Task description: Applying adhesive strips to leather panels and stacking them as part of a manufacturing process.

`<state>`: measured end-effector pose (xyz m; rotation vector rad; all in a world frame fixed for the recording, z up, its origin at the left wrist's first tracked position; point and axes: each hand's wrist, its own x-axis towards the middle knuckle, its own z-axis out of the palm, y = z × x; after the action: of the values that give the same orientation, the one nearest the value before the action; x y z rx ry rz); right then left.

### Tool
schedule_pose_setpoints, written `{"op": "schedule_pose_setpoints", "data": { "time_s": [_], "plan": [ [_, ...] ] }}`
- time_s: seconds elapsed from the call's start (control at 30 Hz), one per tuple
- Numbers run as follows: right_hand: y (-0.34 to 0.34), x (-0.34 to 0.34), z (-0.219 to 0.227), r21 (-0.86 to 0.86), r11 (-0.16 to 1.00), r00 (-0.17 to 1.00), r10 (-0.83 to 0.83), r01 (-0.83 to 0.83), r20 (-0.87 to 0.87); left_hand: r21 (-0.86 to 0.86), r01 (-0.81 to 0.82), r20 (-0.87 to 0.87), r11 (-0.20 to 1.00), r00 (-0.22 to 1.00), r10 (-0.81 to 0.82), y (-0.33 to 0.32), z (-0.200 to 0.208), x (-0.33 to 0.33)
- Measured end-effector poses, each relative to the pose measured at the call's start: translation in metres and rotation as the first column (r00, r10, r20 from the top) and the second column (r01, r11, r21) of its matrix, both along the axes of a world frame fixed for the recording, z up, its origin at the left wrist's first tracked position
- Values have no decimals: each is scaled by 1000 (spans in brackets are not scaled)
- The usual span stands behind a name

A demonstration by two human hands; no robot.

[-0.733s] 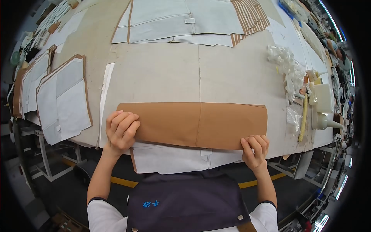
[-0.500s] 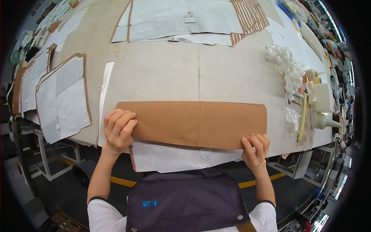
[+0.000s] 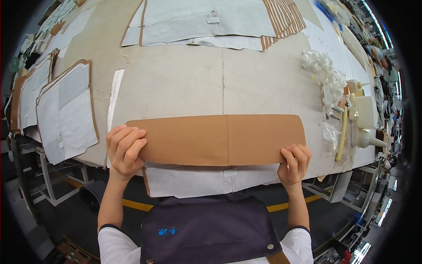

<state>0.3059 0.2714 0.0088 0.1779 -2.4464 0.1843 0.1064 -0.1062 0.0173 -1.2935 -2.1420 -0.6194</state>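
Note:
A brown leather-like panel [image 3: 189,141] with a seam down its middle lies across the near edge of the table. Its left end is in my left hand [image 3: 126,149], fingers curled over it and closed. At the lower right corner my right hand [image 3: 295,165] pinches the same panel, thumb hidden beneath. Below the brown strip a pale grey-white backing [image 3: 189,180] with a small white tag shows, hanging toward my apron; it looks like the underside of the same folded piece, though I cannot tell for sure.
Similar pale-backed panels lie in a fanned stack [image 3: 198,22] at the far side and in another pile [image 3: 66,112] at left. To the right are crumpled clear plastic [image 3: 327,75], a yellow stick-like tool [image 3: 341,134], a white container [image 3: 366,112] and a spouted bottle [image 3: 367,139].
Both hands keep their hold and sit slightly farther apart. The panel's lower right edge has risen a little with my right hand, and its lower edge looks straighter.

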Motion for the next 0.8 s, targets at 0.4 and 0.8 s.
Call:
{"op": "schedule_pose_setpoints", "data": {
  "time_s": [0.4,0.8],
  "plan": [
    [3,-5,-1,-21,1000,999,-7,8,35,-31,-6,4,999,1000,7,2,-4,-2],
    [18,-33,2,-38,999,1000,18,-18,3,-25,-21,36,999,999,22,9,-6,-16]
  ]
}}
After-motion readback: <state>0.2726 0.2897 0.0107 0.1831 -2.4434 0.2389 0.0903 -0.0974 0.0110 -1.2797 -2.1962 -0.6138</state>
